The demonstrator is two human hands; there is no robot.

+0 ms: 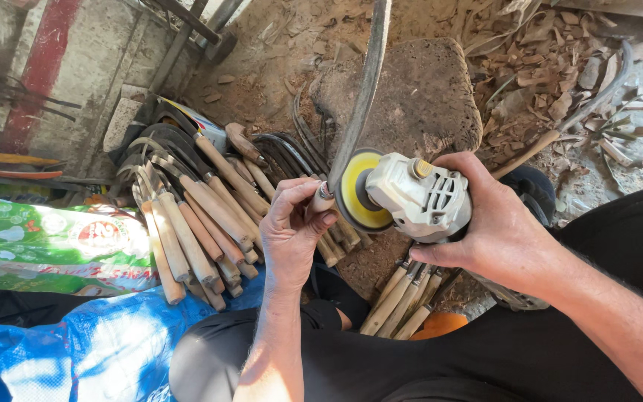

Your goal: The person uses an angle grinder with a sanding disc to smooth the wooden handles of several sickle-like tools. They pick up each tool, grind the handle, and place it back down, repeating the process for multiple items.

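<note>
Fingers of my left hand (292,227) pinched around sickle (362,89) at its handle, right hand (496,223) wrapped tight on angle grinder (411,195), its yellow disc (353,190) touching the sickle blade, sickle pile (187,216) left of grinder

A pile of sickles (195,216) lies left of the hands, on a sack (76,350) spread over the ground. A second bundle (403,298) lies beneath the grinder (411,197). Behind the grinder sits a stone block (426,97), with wood chips (545,59) to its right.

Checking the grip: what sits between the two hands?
In the head view, the grinder's yellow disc against the sickle blade lies between left hand and right hand.
</note>
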